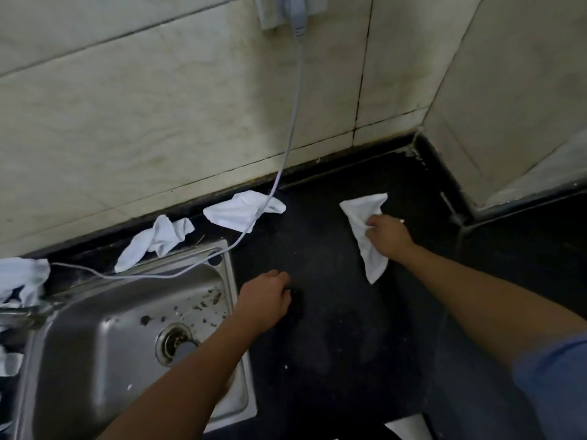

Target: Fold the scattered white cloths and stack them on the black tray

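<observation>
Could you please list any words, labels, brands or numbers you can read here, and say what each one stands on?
None can be read. The wall socket, its plug, the sink, the tiles and the white cloth that the right hand grips show no lettering.

No readable text, label or number shows, as far as visible.

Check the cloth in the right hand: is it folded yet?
Not folded: the cloth is a crumpled, uneven shape, bunched where the right hand grips it.
</observation>
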Demonstrator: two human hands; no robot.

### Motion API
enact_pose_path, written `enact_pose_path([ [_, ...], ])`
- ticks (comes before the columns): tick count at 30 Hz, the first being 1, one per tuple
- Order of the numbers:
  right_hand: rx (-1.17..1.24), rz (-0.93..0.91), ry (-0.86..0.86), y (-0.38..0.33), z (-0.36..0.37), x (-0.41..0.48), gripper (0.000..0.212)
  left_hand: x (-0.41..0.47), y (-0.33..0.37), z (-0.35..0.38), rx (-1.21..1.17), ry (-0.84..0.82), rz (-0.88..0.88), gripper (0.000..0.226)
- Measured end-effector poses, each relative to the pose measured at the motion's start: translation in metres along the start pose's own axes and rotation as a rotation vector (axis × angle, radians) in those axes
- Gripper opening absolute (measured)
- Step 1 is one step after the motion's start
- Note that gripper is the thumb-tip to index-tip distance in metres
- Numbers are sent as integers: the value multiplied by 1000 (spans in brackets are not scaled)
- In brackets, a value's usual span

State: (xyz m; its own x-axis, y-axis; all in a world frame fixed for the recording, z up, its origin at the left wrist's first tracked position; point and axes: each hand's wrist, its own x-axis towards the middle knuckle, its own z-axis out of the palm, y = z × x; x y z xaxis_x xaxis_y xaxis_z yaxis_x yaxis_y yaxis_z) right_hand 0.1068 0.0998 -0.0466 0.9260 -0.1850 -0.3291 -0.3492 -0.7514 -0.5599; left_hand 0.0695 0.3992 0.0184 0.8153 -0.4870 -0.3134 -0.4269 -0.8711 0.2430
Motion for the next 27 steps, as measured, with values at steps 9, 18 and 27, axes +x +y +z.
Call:
enact_pose_path([
  [9, -114, -142, -208, -38, 67, -148, 19, -33, -24, 16, -24, -29, 101, 23],
  [18, -233, -84, -369, -15, 107, -210, 30, -59, -27, 65, -208, -182, 5, 24],
  [27, 44, 394, 78, -8, 86, -196, 41, -37, -1, 90, -434, -162, -163, 23],
])
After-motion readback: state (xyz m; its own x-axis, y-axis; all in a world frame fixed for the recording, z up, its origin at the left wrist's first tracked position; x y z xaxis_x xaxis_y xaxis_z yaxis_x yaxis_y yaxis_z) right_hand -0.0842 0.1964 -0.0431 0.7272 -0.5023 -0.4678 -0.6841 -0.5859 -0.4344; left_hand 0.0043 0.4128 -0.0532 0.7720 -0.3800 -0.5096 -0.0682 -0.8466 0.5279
